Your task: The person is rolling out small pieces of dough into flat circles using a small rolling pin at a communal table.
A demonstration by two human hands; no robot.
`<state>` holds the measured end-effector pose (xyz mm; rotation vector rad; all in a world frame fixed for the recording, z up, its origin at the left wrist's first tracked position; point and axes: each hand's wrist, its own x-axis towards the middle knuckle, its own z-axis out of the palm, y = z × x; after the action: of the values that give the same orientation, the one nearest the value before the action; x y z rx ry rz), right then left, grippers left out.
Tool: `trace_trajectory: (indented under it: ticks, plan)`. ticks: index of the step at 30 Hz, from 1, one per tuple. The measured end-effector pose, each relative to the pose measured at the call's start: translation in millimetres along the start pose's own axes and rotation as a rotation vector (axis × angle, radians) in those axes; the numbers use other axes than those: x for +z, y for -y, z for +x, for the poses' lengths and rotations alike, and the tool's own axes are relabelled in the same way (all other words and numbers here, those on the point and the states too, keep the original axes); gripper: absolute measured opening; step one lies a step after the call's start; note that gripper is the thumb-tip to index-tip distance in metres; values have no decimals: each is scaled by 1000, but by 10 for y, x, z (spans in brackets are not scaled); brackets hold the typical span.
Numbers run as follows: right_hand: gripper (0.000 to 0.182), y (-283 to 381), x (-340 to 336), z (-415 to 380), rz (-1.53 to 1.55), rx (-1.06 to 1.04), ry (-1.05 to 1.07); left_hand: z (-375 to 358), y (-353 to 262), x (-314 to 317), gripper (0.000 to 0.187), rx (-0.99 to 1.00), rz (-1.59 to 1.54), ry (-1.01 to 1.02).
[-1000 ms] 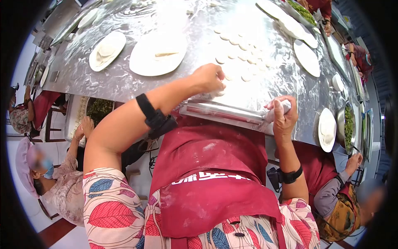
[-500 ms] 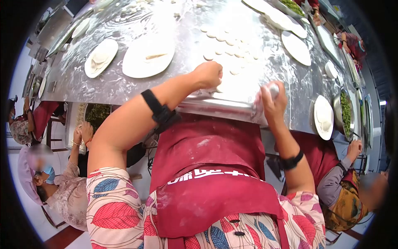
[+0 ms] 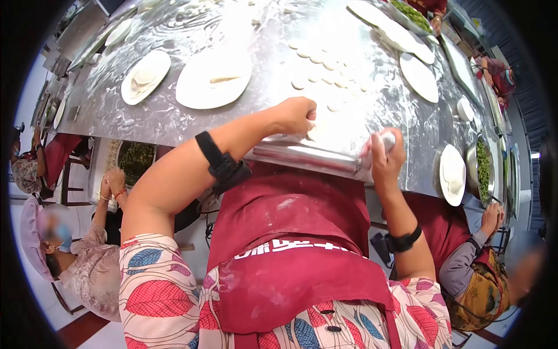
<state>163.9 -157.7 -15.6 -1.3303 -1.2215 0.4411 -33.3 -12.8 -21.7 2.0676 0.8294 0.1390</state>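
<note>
My left hand [image 3: 295, 116] is closed at the table's front part, its fingertips pinching the edge of a flat pale dough piece [image 3: 315, 132]. Further right, my right hand [image 3: 387, 154] curls its fingers round a pale, rounded object, blurred and mostly hidden by the hand. Between and below both hands runs a shiny metal edge or bar [image 3: 305, 156]. Several small dough rounds [image 3: 328, 65] lie on the floured metal table [image 3: 270, 75] beyond my hands.
White plates with dough pieces stand left [image 3: 203, 90], far left [image 3: 135, 93] and right [image 3: 452, 168]. Other white plates [image 3: 419, 78] are at the back right. Bowls of chopped greens sit at right [image 3: 481, 168] and left [image 3: 135, 160]. Co-workers sit on both sides [image 3: 90, 273] [image 3: 474, 273].
The view has shifted slightly, so the table things appear moved a little. My right hand is a bit lower in view; both hands keep their closed grip.
</note>
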Motion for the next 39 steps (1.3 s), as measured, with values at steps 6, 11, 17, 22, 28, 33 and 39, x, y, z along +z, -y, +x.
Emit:
trace_trajectory:
  ticks: [6,11,17,22,28,33,39]
  plan:
    - [16,-62,329,659,-114,0,5,157,-260,-20,16,44,259,-41]
    - [14,27,-21,33,-33,51,18,83,-49,-21,15,117,202,-42]
    - [16,-23,197,461,-113,1,3,45,-198,-55,16,95,221,-26]
    - [15,-18,207,490,-122,38,6,101,-183,-5,18,106,265,-43]
    - [12,43,-25,-37,12,52,-4,-48,-113,-95,13,38,54,21]
    - [20,-21,291,623,-100,19,5,147,-191,-17,17,73,262,-60]
    - [10,107,-13,-10,-33,91,3,15,-138,-20,15,103,269,-47]
